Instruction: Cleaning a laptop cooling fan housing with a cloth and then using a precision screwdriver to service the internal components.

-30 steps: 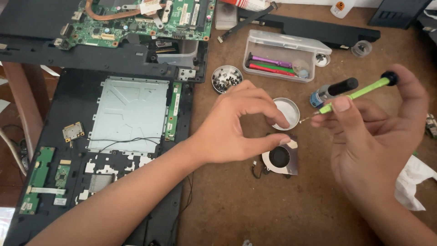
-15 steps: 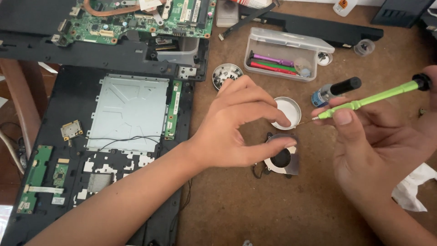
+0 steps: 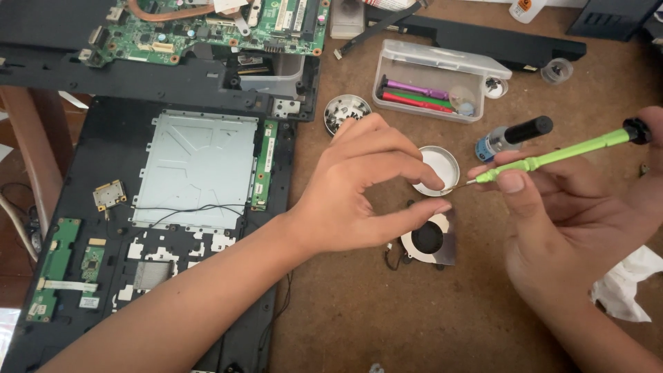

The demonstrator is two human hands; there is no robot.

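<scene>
— Screwdriver (image 3: 563,153), green-handled with a black cap, is being held level above the brown table (image 3: 359,318) by the right hand (image 3: 573,228). Its fine tip is being pointed left, toward the left hand.

— How is it being gripped?

— The shaft end of the handle is being clamped between thumb and forefinger of the right hand, while the black cap is being steadied further back by the same hand.

— And the left hand (image 3: 359,200)?

— It is being held over the small laptop fan (image 3: 429,239), with thumb and forefinger drawn close together right at the screwdriver tip. Something tiny, perhaps a screw, is possibly being pinched there; it cannot be made out at this size.

— What is being seen around the hands?

— A white round lid (image 3: 440,169) is lying just behind the fingertips, partly covered by them. A small dish of screws (image 3: 347,110) is sitting beyond it, and a clear plastic case (image 3: 442,86) with coloured tools is lying further back. A small bottle with a black cap (image 3: 514,137) is lying beside the screwdriver. An opened black laptop base (image 3: 186,207) is lying to the left, with a green circuit board (image 3: 207,27) above it.
</scene>
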